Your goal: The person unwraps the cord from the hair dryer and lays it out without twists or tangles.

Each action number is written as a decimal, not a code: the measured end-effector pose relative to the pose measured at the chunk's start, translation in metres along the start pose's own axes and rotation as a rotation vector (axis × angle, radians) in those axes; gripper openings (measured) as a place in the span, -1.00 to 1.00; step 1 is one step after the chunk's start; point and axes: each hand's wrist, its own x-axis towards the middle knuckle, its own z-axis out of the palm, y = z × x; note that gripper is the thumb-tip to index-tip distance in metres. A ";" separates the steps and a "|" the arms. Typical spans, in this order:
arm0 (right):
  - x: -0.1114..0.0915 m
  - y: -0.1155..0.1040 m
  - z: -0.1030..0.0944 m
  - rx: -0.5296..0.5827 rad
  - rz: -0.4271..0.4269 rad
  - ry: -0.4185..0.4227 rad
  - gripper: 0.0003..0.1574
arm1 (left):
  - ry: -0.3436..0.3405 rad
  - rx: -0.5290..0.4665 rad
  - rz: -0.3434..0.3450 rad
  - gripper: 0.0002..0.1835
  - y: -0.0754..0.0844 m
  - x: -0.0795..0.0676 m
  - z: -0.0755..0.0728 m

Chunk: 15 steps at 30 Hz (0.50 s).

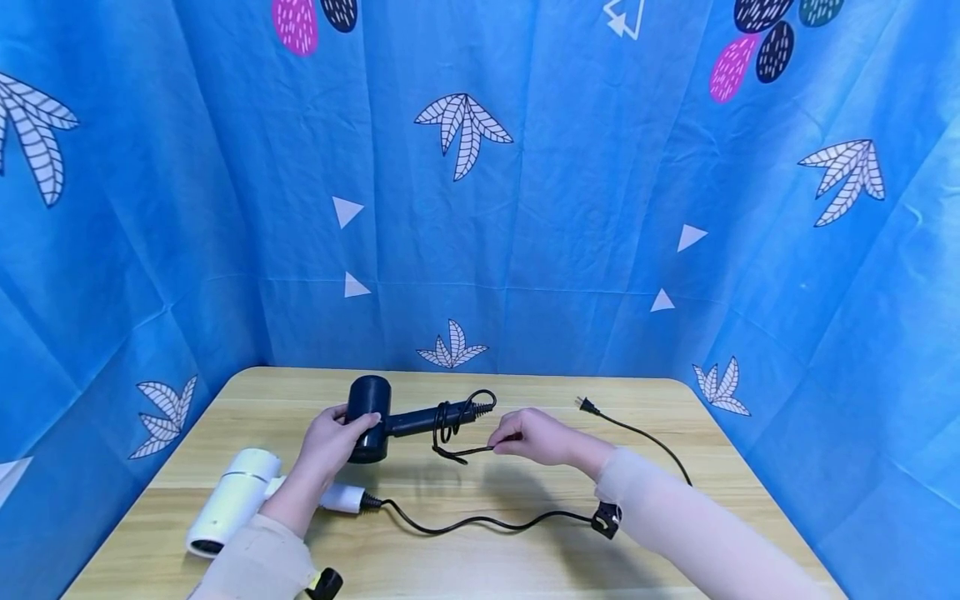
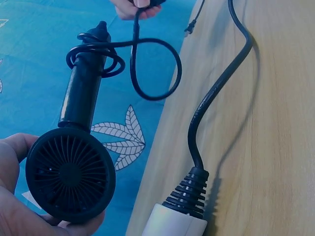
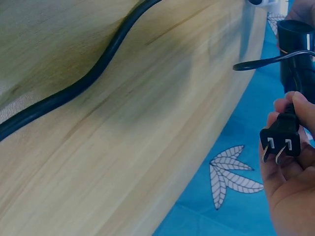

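My left hand (image 1: 330, 446) grips the round head of a black hair dryer (image 1: 367, 400), held above the table with its handle pointing right. The left wrist view shows the dryer's slatted grille (image 2: 70, 174) and the thumb and fingers on either side of its head. A black cord (image 2: 170, 93) is looped around the end of the handle. My right hand (image 1: 538, 437) pinches that cord's two-prong plug (image 3: 280, 140), prongs facing the right wrist camera. Beneath my left forearm a white hair dryer (image 1: 234, 500) lies on the table, its handle partly hidden.
The white dryer's black cord (image 1: 480, 520) runs right across the wooden table (image 1: 450, 575), passes under my right forearm, and ends at a plug (image 1: 588, 406) toward the back right. A blue patterned curtain (image 1: 480, 233) hangs behind and at both sides.
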 end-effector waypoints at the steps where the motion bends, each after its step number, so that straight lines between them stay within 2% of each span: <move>1: -0.001 -0.002 -0.002 0.000 -0.005 -0.001 -0.83 | 0.003 0.004 -0.002 -0.04 -0.001 0.000 0.000; 15: -0.011 -0.024 -0.030 -0.001 -0.014 -0.030 -0.81 | 0.015 0.027 0.006 -0.02 -0.003 0.001 -0.004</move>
